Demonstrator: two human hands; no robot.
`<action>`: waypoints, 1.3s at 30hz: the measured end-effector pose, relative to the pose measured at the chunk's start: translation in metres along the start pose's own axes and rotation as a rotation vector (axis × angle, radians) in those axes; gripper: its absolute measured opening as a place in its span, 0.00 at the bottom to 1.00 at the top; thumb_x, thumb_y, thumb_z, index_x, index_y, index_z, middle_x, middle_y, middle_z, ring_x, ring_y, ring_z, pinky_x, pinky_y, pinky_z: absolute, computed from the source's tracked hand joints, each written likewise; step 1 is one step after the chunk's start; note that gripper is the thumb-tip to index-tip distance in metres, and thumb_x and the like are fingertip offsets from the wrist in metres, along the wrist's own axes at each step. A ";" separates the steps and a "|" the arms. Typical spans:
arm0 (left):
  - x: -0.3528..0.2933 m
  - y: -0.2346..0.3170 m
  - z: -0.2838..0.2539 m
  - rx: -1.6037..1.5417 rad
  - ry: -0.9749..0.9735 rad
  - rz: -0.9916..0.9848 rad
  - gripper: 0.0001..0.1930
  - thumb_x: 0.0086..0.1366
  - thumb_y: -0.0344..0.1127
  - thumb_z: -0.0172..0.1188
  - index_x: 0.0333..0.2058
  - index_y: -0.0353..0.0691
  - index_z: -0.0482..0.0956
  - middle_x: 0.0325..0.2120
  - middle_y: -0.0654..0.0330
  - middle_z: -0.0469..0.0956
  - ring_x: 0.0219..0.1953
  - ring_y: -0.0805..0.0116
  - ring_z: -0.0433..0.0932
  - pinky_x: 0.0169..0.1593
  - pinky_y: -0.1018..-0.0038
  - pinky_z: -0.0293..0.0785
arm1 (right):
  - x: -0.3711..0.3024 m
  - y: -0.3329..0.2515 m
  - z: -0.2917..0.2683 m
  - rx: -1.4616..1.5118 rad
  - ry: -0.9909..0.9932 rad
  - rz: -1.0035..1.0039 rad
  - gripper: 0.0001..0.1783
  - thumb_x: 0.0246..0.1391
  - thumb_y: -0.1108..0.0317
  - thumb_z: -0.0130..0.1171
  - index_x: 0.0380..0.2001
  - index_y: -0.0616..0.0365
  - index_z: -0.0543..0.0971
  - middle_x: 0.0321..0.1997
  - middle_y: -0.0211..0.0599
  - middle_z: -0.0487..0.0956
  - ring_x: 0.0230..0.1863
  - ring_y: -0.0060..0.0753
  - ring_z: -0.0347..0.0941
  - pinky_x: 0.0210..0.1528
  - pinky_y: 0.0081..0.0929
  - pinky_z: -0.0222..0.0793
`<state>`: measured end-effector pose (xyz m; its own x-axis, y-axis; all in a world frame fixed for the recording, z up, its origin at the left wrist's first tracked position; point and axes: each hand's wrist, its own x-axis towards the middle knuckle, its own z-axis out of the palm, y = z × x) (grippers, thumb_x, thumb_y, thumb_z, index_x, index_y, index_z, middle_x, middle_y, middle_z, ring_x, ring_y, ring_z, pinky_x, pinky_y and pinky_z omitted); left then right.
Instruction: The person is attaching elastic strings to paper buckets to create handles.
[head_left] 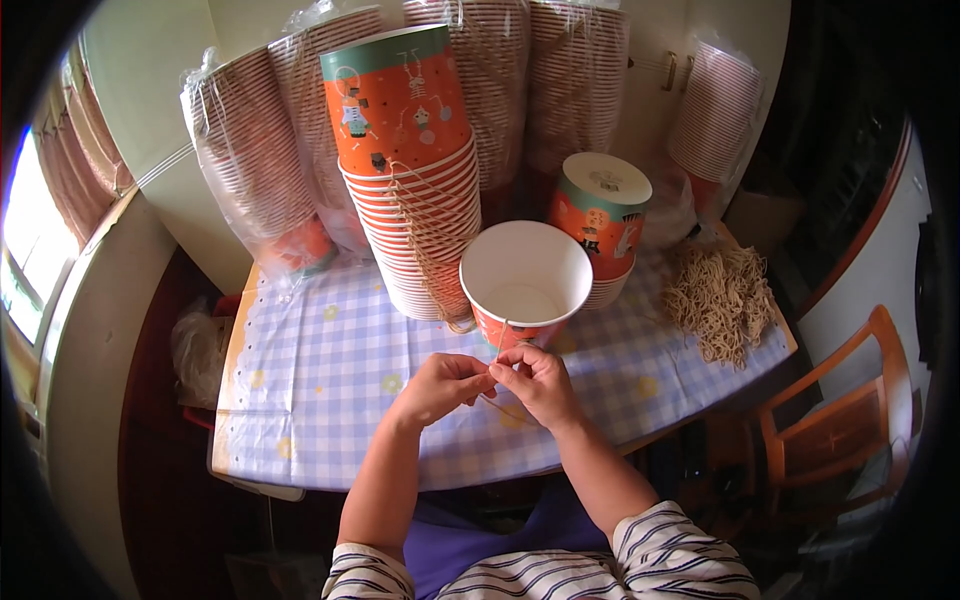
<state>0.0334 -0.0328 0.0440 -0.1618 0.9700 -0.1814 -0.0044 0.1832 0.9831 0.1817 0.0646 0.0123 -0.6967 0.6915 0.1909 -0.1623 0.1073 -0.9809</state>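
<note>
A white-lined paper bucket (497, 262) with an orange printed outside stands upright at the near middle of the table, its mouth tipped toward me. A thin tan cord (502, 337) hangs at its near side, by the rim, and runs down to my fingers. My left hand (446, 387) pinches the cord between thumb and fingertips. Meeting it fingertip to fingertip, my right hand (541, 384) is closed on the same cord, and a loose end shows below. Whether there is a knot between the fingers is too small to tell.
Behind stands a tall stack of upside-down orange buckets (420, 240) with cords down its side. A shorter stack (597, 225) is to its right. Plastic-wrapped stacks (245, 140) line the back. A heap of tan cords (722, 303) lies at the right, near a wooden chair (840, 415).
</note>
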 end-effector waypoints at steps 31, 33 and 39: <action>0.001 -0.012 0.012 0.604 -0.021 0.185 0.07 0.52 0.32 0.58 0.27 0.34 0.80 0.20 0.51 0.78 0.20 0.61 0.75 0.29 0.70 0.72 | 0.015 -0.027 0.050 0.335 0.554 0.014 0.10 0.53 0.66 0.61 0.28 0.64 0.79 0.21 0.25 0.74 0.19 0.13 0.62 0.24 0.14 0.57; 0.000 -0.013 0.013 0.613 -0.009 0.195 0.07 0.51 0.31 0.60 0.26 0.34 0.80 0.20 0.53 0.78 0.21 0.63 0.75 0.30 0.70 0.71 | 0.014 -0.026 0.051 0.331 0.557 0.021 0.10 0.53 0.66 0.62 0.28 0.63 0.78 0.22 0.25 0.74 0.21 0.13 0.62 0.25 0.14 0.57; -0.002 0.007 0.006 0.708 0.349 0.604 0.10 0.45 0.31 0.64 0.30 0.42 0.81 0.28 0.58 0.78 0.33 0.59 0.75 0.39 0.67 0.68 | 0.005 -0.005 0.032 0.277 0.460 -0.045 0.10 0.54 0.65 0.61 0.32 0.62 0.76 0.31 0.28 0.77 0.34 0.17 0.70 0.41 0.16 0.64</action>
<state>0.0400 -0.0328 0.0508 -0.2246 0.8513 0.4742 0.7464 -0.1625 0.6453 0.1567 0.0444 0.0198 -0.3167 0.9388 0.1354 -0.4062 -0.0053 -0.9138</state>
